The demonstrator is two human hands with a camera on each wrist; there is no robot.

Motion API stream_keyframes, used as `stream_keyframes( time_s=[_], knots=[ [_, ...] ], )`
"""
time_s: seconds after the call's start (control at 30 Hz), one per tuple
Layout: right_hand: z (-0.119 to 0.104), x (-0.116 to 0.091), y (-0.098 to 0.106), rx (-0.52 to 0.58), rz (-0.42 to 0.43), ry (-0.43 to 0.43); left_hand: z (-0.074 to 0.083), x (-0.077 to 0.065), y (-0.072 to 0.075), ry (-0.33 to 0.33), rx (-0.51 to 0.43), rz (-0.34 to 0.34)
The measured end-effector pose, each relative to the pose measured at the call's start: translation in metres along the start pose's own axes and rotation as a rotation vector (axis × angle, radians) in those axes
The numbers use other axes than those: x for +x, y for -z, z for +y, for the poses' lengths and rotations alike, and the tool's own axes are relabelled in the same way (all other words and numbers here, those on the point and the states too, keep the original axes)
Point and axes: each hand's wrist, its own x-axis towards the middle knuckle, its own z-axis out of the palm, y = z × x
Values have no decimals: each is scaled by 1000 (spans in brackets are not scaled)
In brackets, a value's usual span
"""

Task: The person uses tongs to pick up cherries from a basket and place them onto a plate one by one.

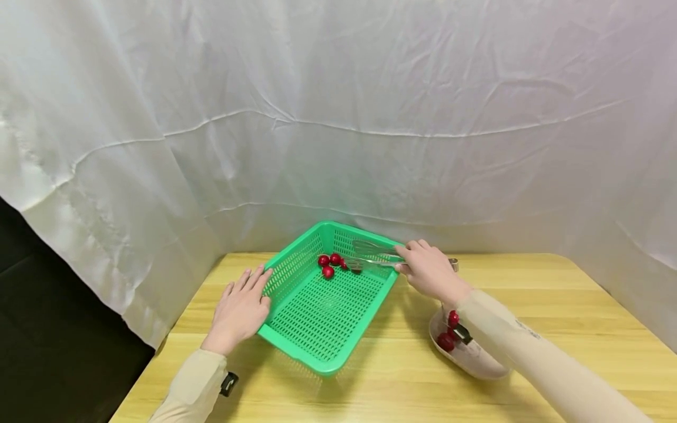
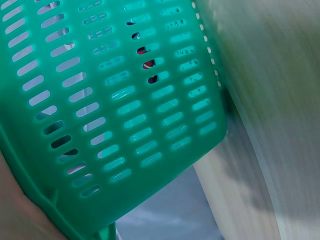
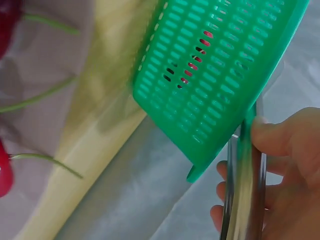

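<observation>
A green plastic basket [image 1: 330,346] with slotted sides is tilted above the wooden table. My left hand [image 1: 239,308] holds its left rim, with the fingertips over the edge. My right hand [image 1: 429,270] grips metal tongs [image 1: 378,262] at the basket's right corner, thumb right at the rim. The tongs' slotted and flat ends reach inside, over the far corner. Several red cherries [image 1: 328,272] are gathered there, one partly behind the tongs. In the left wrist view only a strip of the left hand [image 2: 22,215] shows beside the rim.
Below my right forearm, a pale dish [image 1: 478,364] holds more red cherries [image 1: 446,341] with green stems, partly covered by the sleeve. A whitish curtain [image 1: 370,164] hangs behind the wooden table [image 1: 571,311]. Something black [image 1: 53,317] stands at the left.
</observation>
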Motion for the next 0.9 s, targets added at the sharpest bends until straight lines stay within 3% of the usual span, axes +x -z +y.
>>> stream_keyframes(
  time_s=[0.27,0.57,0.9],
  knots=[
    [-7,23,-3,-15,-76,-30,-2,0,1,0,9,5],
    [-10,35,-6,-46,-133,-43,0,-1,2,-1,4,15],
    [-19,46,0,-99,-262,-65,1,-1,1,8,14,7]
  ],
)
